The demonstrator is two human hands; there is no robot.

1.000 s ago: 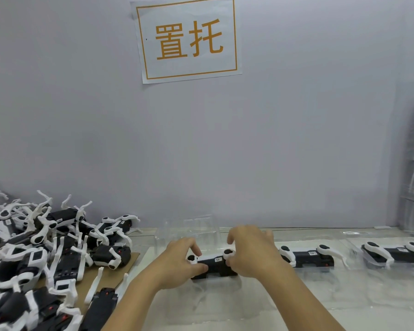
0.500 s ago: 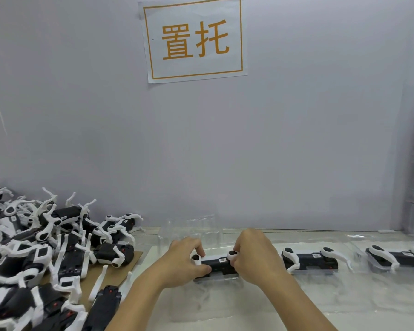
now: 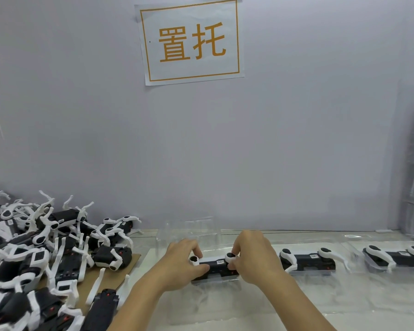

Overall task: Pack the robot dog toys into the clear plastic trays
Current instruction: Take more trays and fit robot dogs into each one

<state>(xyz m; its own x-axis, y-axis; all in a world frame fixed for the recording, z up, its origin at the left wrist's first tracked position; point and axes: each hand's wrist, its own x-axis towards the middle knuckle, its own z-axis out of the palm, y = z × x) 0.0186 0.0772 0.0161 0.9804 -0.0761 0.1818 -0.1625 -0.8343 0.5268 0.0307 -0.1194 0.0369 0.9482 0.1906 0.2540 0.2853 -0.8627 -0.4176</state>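
My left hand (image 3: pixel 183 261) and right hand (image 3: pixel 253 256) each grip an end of the robot dog toy (image 3: pixel 215 267), centre near, seating it in a clear plastic tray (image 3: pixel 215 281). Feels light, rigid; thin white legs seem snappable, so I hold the black body.

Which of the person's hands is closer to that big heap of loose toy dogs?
Left. The left hand is on the side toward the heap; the right hand is farther away, at the held toy's other end.

Even soft light, mild softness, wide-angle edge bending
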